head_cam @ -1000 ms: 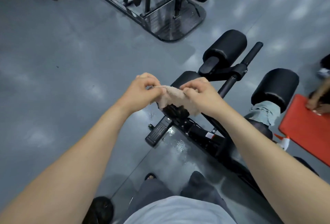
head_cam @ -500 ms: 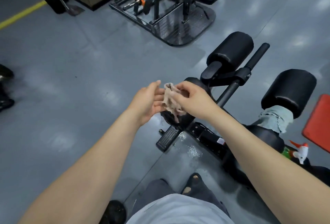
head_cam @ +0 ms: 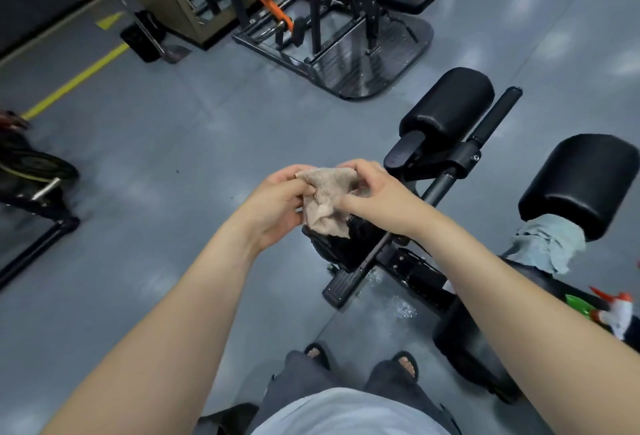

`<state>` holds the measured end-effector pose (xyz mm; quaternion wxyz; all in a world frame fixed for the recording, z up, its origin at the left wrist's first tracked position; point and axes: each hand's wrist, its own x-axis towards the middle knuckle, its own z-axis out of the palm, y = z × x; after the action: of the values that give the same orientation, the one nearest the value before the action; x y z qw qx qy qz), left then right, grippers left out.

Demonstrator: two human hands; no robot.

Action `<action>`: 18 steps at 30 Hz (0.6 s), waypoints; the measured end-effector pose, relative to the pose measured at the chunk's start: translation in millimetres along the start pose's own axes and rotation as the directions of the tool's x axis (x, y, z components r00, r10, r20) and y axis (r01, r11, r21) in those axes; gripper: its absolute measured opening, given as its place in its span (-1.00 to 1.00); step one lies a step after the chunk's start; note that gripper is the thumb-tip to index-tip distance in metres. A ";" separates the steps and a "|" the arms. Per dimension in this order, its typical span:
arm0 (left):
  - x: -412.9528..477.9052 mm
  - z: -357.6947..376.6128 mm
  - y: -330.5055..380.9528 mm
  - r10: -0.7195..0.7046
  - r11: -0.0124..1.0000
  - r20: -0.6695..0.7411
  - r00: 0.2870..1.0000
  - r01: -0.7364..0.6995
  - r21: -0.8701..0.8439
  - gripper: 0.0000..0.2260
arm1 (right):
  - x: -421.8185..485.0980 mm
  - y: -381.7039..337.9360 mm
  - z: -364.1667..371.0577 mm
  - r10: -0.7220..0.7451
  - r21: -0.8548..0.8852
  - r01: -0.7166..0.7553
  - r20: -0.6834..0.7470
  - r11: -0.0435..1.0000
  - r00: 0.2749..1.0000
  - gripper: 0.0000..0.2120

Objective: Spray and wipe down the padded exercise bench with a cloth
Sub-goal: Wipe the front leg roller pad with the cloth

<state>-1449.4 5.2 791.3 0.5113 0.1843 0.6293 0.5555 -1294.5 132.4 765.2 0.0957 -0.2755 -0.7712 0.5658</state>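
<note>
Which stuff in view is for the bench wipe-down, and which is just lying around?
For the job: beige cloth, gripped by left hand and right hand; padded bench; spray bottle.
Lying about: blue-grey rag on the bench; weight machine; dustpan.

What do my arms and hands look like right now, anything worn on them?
The left hand and right hand are bare: no gloves, rings or watch visible. Both forearms are uncovered, with no sleeves in view.

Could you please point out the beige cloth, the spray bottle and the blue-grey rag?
beige cloth point(head_cam: 329, 192): head view, crumpled middle.
spray bottle point(head_cam: 621, 312): head view, white trigger head.
blue-grey rag point(head_cam: 543, 244): head view, bunched middle.
</note>
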 end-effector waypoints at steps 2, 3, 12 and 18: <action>5.1 -1.1 3.8 0.023 1.000 0.016 1.000 -0.023 -0.010 -0.79 | 2.7 0.1 -3.9 0.020 -0.084 -0.025 -0.055 0.996 0.998 -0.82; 7.2 -1.3 5.2 0.011 1.000 0.022 1.000 -0.011 -0.021 -0.83 | 3.8 0.5 -6.1 0.039 -0.069 -0.045 -0.097 0.997 0.995 -0.81; 34.9 -10.6 0.7 -0.009 0.999 0.135 0.991 0.015 -0.047 -0.78 | -0.2 -6.1 -8.1 0.108 0.221 -0.077 -0.133 0.972 0.985 -0.74; 49.1 -27.1 -2.4 0.040 0.991 0.164 0.986 -0.017 -0.136 -0.68 | 10.2 -7.7 -2.8 0.282 0.473 -0.212 -0.080 0.855 0.956 -0.81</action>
<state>-1491.6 29.9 763.8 0.5652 0.2044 0.5430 0.5864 -1304.1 138.5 771.6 0.1410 -0.3826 -0.5644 0.7178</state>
